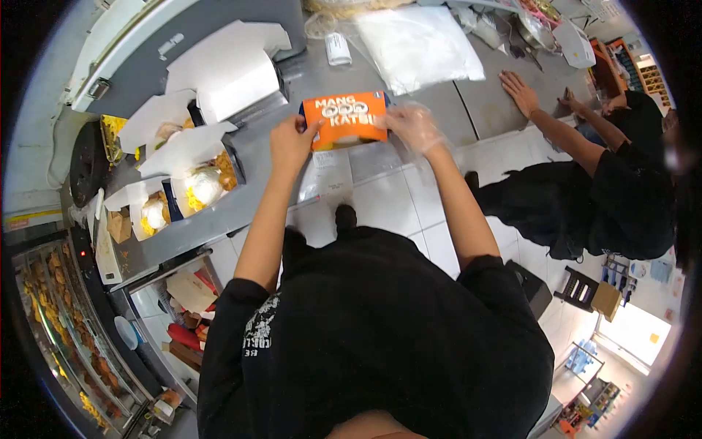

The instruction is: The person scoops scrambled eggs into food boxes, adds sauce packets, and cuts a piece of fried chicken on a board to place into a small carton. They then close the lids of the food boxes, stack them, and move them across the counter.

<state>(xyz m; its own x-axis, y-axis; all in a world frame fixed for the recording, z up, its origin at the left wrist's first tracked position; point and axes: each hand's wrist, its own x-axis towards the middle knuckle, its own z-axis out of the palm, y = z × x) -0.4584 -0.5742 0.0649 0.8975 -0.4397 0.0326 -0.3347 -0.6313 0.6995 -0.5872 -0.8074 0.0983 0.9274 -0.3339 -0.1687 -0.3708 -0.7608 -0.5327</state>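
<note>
An orange meal box (pixel 345 133) printed "MANG ... KATSU" sits over the steel counter's front edge, between my two hands. My bare left hand (pixel 291 145) grips its left end, with the thumb at the front corner. On the right end, my right hand (pixel 418 130) wears a clear plastic glove and has its fingers closed on the box side. What the box contains is hidden, apart from a yellowish patch at its lower edge. Just below it, a white paper slip (pixel 326 174) lies along the counter edge.
Open white boxes with rice and fried food (pixel 206 186) stand at left, near an open white box (pixel 238 84). A white plastic stack (pixel 420 50) and a small white labelled container (pixel 338 49) lie behind. At right, a co-worker's hand (pixel 521 94) rests on the counter.
</note>
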